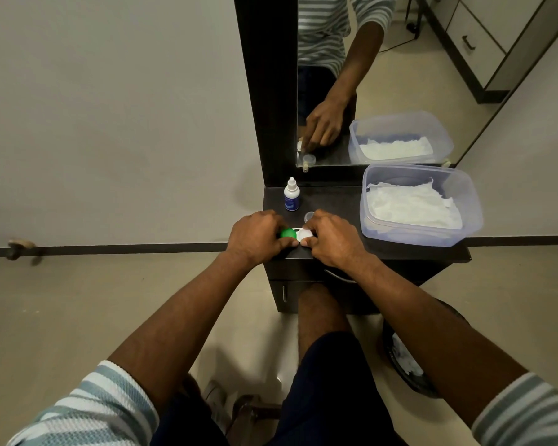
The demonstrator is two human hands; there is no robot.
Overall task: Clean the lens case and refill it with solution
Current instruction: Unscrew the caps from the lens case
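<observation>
On the dark shelf [335,201], left hand [255,236] pinches the green cap [287,233], right hand [334,236] pins the case [304,234]. Light, slick plastic: grip cap rim, hold body.

Pale wall [110,107], beige floor [78,317], dark mirror [384,75]

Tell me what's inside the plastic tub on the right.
The clear plastic tub holds crumpled white tissues, lid off. Whatever lies beneath the tissues is covered and cannot be seen.
</observation>
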